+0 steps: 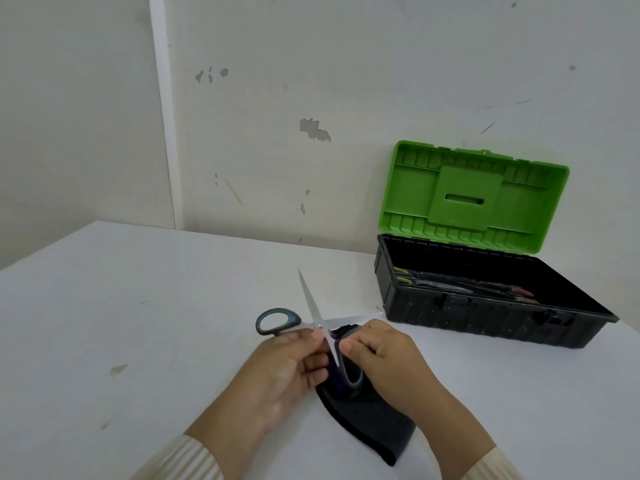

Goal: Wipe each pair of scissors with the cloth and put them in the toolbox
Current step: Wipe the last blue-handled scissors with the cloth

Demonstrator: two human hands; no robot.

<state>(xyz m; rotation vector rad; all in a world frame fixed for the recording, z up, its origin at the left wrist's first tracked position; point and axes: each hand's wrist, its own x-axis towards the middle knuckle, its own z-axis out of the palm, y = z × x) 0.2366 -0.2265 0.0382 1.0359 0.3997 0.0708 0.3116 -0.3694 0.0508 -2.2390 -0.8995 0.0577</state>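
Note:
A pair of scissors (311, 308) with grey handles is spread wide open above the white table, one silver blade pointing up and away, the other pointing right. My left hand (284, 368) grips it near the pivot and lower handle. My right hand (384, 355) holds a dark cloth (374, 427) against the right-pointing blade; the cloth hangs down to the table under both hands. The black toolbox (485, 323) stands at the right with its green lid (474, 199) raised. Inside lie other scissors (450, 285) with yellow-green and reddish handles.
The white table (121, 323) runs left and forward, with small stains on its left side. A scuffed white wall stands right behind the toolbox, and the open lid leans back toward it. The table's left edge lies far left.

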